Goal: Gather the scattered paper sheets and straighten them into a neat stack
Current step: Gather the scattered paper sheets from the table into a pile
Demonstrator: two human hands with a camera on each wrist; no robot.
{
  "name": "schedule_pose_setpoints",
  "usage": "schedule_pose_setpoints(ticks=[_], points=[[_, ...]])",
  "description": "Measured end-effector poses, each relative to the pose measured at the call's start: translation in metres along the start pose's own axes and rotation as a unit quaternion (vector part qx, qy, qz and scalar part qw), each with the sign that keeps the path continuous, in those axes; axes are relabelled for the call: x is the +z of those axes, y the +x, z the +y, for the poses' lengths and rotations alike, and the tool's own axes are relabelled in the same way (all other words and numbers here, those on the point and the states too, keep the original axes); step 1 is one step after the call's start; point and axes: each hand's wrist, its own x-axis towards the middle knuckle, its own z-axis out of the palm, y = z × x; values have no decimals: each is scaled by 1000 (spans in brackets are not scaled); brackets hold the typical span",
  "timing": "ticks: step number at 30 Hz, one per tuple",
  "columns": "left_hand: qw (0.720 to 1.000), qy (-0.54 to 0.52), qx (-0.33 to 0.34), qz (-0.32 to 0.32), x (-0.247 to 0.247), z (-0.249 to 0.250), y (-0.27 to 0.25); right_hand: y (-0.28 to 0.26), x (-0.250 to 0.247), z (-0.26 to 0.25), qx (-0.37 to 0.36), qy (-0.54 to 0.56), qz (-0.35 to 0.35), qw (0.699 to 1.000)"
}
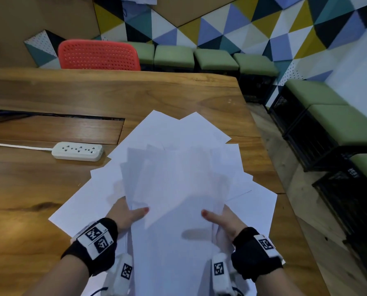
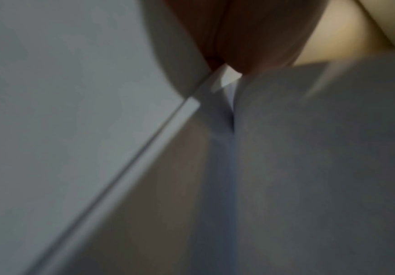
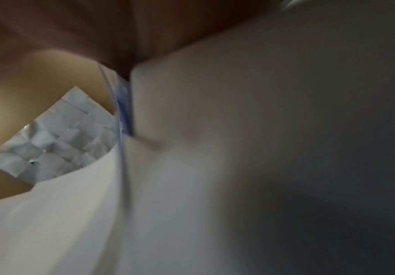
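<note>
I count two hands on one loose bundle of white paper sheets (image 1: 174,184). My left hand (image 1: 128,212) grips the bundle's left edge, thumb on top and the fingers hidden underneath; my right hand (image 1: 223,218) grips the right edge the same way. The bundle is lifted and tilted toward me above the wooden table (image 1: 135,92), and its sheets sit askew, with corners sticking out at different angles.

More sheets lie fanned flat on the table under and around the bundle. I cannot give an exact count, because they overlap; at least six separate corners show along the far and side edges of the spread. The spread sits near the table's right edge and close to my side.

From the left wrist I see only blurred paper edges (image 2: 186,111) and fingers (image 2: 250,37) pressed against them. The right wrist view is also blurred: paper fills it, with fingers (image 3: 144,28) at the top.

Elsewhere I count one white power strip (image 1: 77,151) on the table just left of the sheets, its cable running off left, and one red perforated chair (image 1: 98,54) at the far side. About six green-cushioned stools (image 1: 174,55) line the patterned wall. One long dark slot (image 1: 50,115) is cut into the tabletop; I cannot tell what it holds.
</note>
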Motion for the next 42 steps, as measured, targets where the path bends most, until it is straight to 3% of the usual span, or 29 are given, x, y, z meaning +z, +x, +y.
schedule_pose_setpoints(ticks=[2,5,6,8,10,12,14,19,24,27,32,37,40,42], points=[[1000,15,-4,1,-3,0,-2,2,-3,6,16,-73,23,997],[990,137,-13,-27,-10,-5,-5,7,-5,20,43,-132,89,986],[987,162,-18,-2,-13,-7,-4,8,-8,25,49,-121,120,984],[968,220,-24,115,-24,-9,-1,9,-19,31,60,-88,183,977],[923,310,-57,219,-39,-9,2,10,-29,34,72,-59,210,973],[898,348,-111,245,-48,-7,2,12,-33,38,83,-40,212,973],[905,324,-140,238,-48,-6,2,15,-32,42,92,-44,217,971],[944,190,-131,238,-40,-4,4,18,-32,46,109,-40,213,970],[949,126,-65,281,-33,2,-4,12,-34,43,95,-10,201,975],[961,171,-84,199,-29,0,-10,11,-34,42,84,11,204,975],[978,159,-127,53,-33,-7,-14,12,-34,45,86,1,205,975],[979,167,-106,54,-36,2,-14,17,-35,49,82,-12,207,975],[980,102,-172,3,-39,4,-20,19,-35,50,90,-18,204,975],[974,139,-177,-17,-36,-2,-24,20,-35,49,96,-22,204,974]])
